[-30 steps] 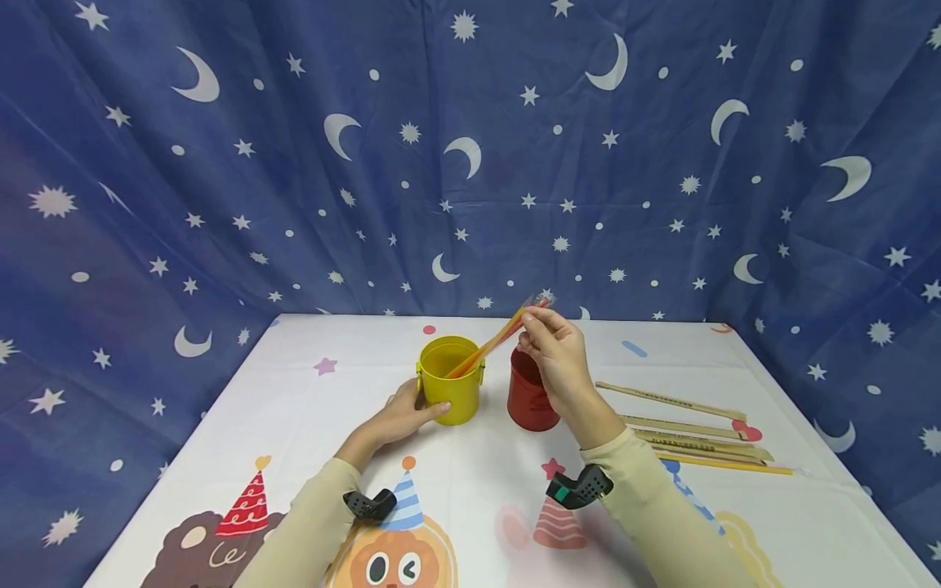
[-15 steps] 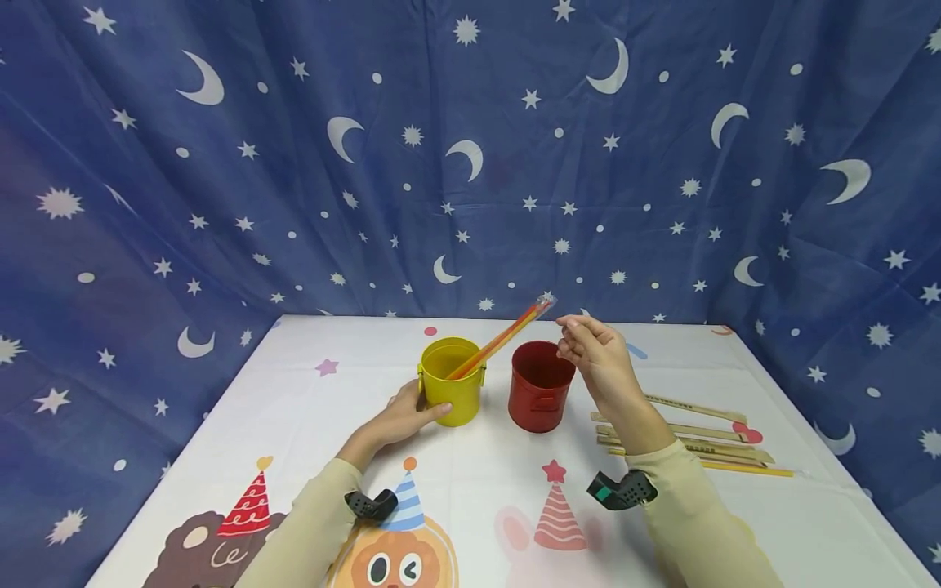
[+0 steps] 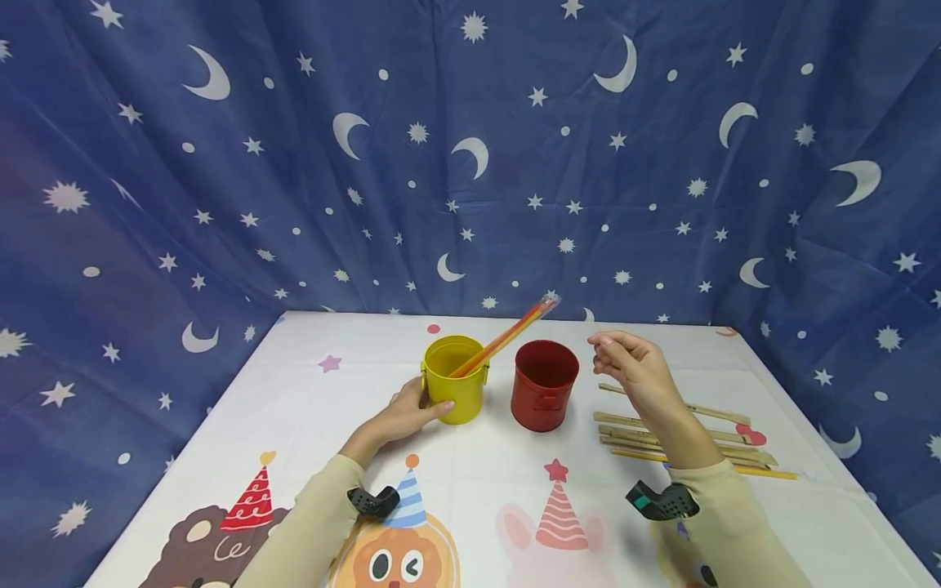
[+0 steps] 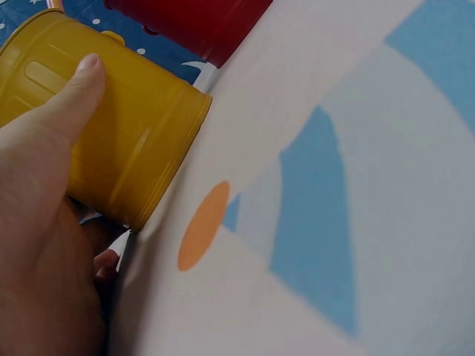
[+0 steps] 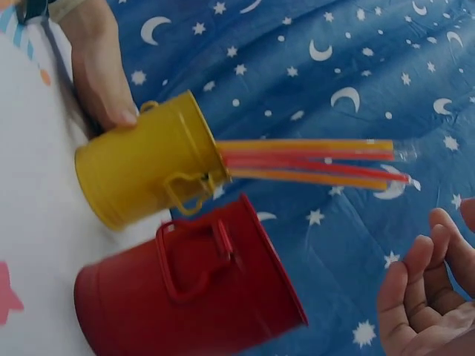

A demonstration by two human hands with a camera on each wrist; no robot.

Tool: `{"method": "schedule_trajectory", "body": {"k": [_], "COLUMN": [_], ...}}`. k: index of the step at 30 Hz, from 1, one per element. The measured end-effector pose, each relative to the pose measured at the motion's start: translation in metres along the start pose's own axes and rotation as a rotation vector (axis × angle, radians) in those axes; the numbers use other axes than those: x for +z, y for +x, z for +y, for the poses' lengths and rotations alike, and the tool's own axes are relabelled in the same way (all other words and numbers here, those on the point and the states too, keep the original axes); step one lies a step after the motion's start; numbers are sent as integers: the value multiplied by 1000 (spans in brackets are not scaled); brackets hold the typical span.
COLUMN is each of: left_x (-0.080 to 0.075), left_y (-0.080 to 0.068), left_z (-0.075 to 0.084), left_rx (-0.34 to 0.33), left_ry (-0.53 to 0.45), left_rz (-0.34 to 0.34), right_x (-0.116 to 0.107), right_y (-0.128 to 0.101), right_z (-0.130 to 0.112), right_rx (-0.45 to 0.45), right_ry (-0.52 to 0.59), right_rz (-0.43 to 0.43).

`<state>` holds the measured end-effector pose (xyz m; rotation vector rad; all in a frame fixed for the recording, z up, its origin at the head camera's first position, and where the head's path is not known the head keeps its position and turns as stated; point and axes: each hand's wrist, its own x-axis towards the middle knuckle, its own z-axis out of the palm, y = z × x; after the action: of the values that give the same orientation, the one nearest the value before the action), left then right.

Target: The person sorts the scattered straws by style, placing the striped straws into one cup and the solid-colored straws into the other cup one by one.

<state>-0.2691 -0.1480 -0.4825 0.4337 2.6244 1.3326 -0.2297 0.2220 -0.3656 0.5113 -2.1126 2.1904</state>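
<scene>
Head view shows the right hand [image 3: 638, 369] has let go of the straws [image 3: 507, 337], now leaning in the yellow cup [image 3: 453, 378] at centre frame, and drawn rightward empty, fingers loosely curled, while the left hand [image 3: 400, 415] grips that cup.

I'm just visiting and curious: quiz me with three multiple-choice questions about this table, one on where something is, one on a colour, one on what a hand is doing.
1. Where are the straws?
A. in the yellow bucket
B. in the red bucket
C. flat on the table

2. What colour is the empty bucket?
A. blue
B. red
C. green

3. What is the right hand doing?
A. gripping a straw
B. pressing on the red bucket
C. holding nothing, in the air

Answers: 1 A, the straws lean out of the yellow bucket's mouth. 2 B, the red bucket's inside shows bare. 3 C, its fingers hang loosely curled above the wooden sticks.
</scene>
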Motion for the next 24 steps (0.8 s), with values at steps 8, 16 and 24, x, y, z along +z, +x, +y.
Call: {"method": "schedule_trajectory", "body": {"k": [8,16,24], "left_x": [0,1,2], "left_y": [0,0,-1], "left_z": [0,0,1], "left_rx": [-10,-14,-23], "left_ry": [-16,-29,-38], "left_rz": [-6,-8,-2], "right_x": [-27,-56,-85], "right_y": [-5,-18,-34], "right_z": [4,8,19], "right_rx": [21,56,72], "right_ry": [-207,-447,-561], "right_rz": [-90,-168,-327]}}
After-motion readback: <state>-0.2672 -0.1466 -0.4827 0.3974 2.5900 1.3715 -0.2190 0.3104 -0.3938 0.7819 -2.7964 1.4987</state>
